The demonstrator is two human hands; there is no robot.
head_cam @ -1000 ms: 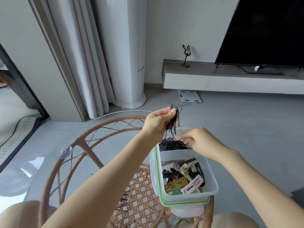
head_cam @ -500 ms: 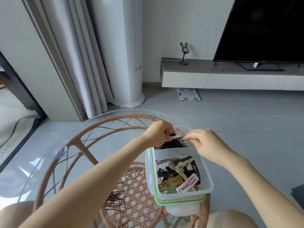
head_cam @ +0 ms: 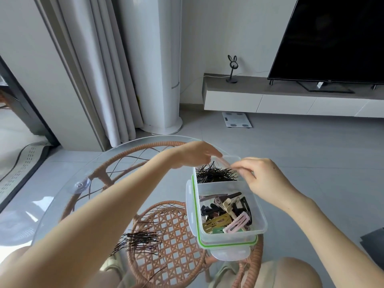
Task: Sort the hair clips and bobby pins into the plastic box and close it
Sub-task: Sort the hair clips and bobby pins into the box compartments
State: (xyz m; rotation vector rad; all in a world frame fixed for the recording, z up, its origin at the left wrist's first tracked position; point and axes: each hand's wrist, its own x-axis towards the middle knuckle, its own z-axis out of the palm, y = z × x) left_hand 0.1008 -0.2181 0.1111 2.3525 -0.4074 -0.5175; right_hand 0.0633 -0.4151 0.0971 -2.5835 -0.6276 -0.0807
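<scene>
A clear plastic box (head_cam: 257, 217) stands on its green-sealed lid (head_cam: 226, 246) on the round glass table (head_cam: 62, 196). Its far compartment holds a heap of black bobby pins (head_cam: 214, 175). The near compartment holds several hair clips (head_cam: 226, 215) in pink, beige, yellow, green and black. My left hand (head_cam: 195, 154) reaches over the box's far left corner, fingers stretched out, with nothing visible in them. My right hand (head_cam: 264, 179) hovers at the right rim, its blurred fingertips touching the right end of the pin heap. More bobby pins (head_cam: 139, 240) lie loose on the glass, left of the box.
Under the glass sits a rattan frame (head_cam: 170, 242). A suction cup (head_cam: 80, 185) sticks to the glass at the left. Beyond are curtains (head_cam: 108, 69), a white column unit (head_cam: 158, 80), a TV stand (head_cam: 291, 98), a floor scale (head_cam: 236, 119) and my knees below.
My left hand lowered a bunch of bobby pins from above the box into the far compartment and no longer holds them. The right hand stayed at the rim.
</scene>
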